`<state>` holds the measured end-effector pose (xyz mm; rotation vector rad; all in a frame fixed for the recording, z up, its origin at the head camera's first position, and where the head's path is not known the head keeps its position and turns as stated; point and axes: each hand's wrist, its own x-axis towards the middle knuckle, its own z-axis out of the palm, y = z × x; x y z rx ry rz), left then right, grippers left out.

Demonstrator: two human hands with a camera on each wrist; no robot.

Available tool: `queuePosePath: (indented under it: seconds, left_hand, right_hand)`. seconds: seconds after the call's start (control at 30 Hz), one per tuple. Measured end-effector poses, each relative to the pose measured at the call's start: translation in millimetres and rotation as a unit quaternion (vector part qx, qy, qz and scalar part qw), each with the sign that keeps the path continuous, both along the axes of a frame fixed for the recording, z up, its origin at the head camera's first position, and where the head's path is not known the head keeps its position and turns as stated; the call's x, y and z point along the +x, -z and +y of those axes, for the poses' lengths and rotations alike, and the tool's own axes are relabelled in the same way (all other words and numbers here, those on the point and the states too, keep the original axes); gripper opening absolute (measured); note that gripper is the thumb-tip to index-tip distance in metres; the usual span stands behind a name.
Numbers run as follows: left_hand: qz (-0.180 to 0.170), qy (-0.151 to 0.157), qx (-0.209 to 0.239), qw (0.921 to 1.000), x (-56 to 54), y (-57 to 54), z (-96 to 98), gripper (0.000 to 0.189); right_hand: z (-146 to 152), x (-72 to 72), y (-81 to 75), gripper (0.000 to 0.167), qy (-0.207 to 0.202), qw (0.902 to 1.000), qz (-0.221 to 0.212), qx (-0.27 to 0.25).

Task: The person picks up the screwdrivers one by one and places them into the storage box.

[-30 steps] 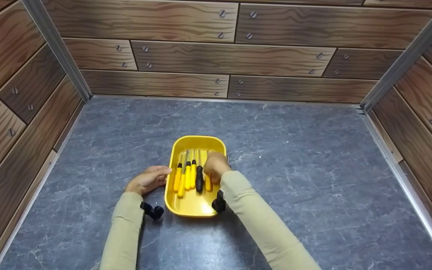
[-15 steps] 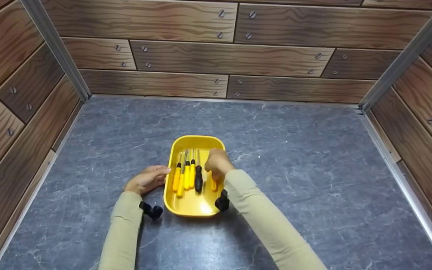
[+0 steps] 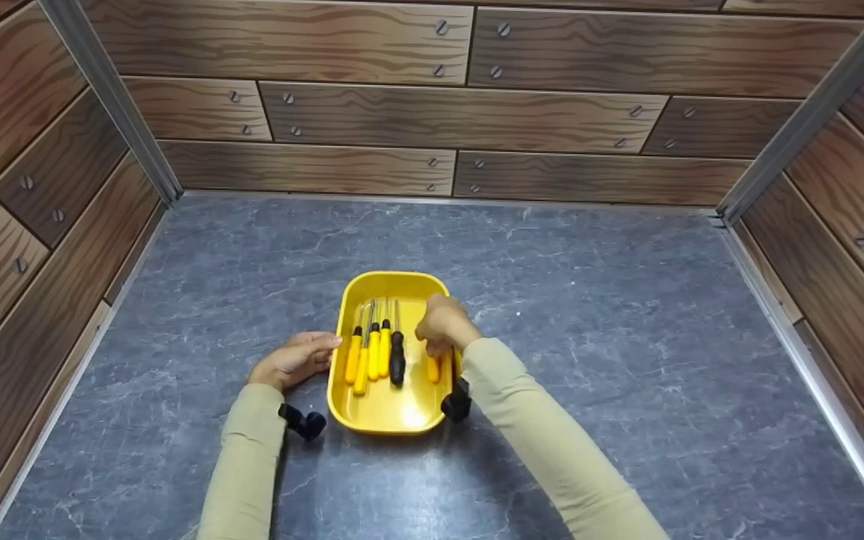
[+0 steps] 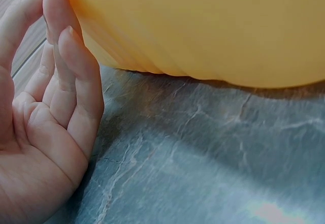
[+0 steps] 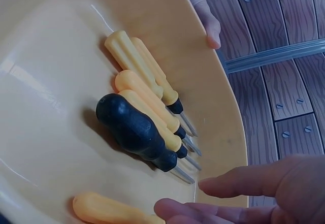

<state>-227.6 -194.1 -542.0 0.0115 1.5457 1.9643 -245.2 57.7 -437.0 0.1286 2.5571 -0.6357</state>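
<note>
A yellow tray (image 3: 394,412) stands on the grey marbled surface with several screwdrivers in it. My left hand (image 3: 297,360) pinches the tray's left rim, thumb over the edge and fingers along the outer wall (image 4: 203,31). Inside the tray's right part, my right hand (image 3: 445,322) is over a yellow-handled screwdriver (image 5: 109,210). Its thumb and index finger stand apart, with fingertips right at the front of that handle; the shaft is hidden behind them. To the left, yellow-handled screwdrivers (image 3: 374,352) and a black-handled screwdriver (image 3: 397,360) lie side by side, shafts pointing away.
Wood-print walls (image 3: 372,112) with grey metal corner posts (image 3: 113,97) enclose the surface (image 3: 589,337) at the back and both sides. Black wrist-camera mounts (image 3: 303,422) stick out from both sleeves, the right one overlapping the tray's rim in the head view.
My right hand has shifted right within the tray, and the yellow screwdriver under it has moved right, away from the black one. My left hand and the tray stay put.
</note>
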Motion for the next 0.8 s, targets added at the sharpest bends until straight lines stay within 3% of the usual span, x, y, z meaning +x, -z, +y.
queuePosePath:
  seconds: [0.27,0.47,0.8]
  left_hand:
    - [0.004,-0.003,-0.005,1.0000,0.2,2.5,0.7,0.007]
    - [0.002,-0.002,0.000,1.0000,0.4,2.8,0.6,0.009]
    - [0.006,-0.003,-0.001,1.0000,0.9,1.0,0.9,0.009]
  right_hand:
    - [7,0.6,0.0,0.008,0.009,0.9988,-0.011,-0.048]
    - [14,2.8,-3.4,0.024,0.006,0.9942,-0.023,-0.105]
    - [25,10.9,-6.5,0.027,0.036,0.9760,-0.039,-0.211]
